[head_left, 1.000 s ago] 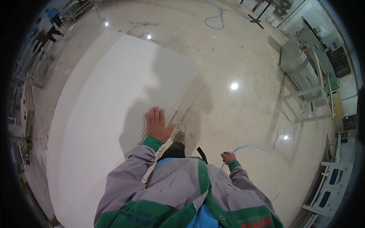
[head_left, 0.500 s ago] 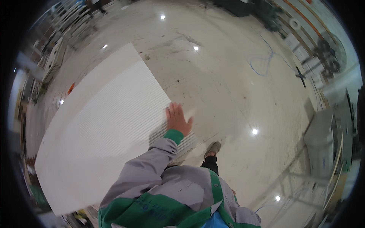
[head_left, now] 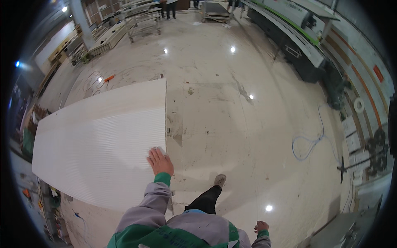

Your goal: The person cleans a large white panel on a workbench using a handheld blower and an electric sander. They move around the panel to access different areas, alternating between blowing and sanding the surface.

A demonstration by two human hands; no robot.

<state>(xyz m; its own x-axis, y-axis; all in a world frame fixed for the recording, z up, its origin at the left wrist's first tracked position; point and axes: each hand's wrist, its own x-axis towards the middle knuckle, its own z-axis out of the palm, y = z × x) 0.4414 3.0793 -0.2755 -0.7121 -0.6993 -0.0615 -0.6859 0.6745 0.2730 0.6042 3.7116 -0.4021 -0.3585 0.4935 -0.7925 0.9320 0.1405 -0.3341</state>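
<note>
My left hand rests flat, fingers stretched out, on a large white panel with fine parallel grooves. It touches the panel close to the right edge. The panel lies broad and level to my left, with a smoother beige-tinted band along its far side; what carries it is hidden beneath. My right hand hangs low at my right side, away from the panel. Its fingers are curled in, and nothing shows in them.
A long machine with a green stripe stands at far right. A blue hose lies looped on the floor, near a fan. An orange tool lies beyond the panel. Racks and people's legs show at the back.
My view has swung, bringing in more of the far room. My right hand has come into sight. My left hand is still open on the panel, by its right edge.
</note>
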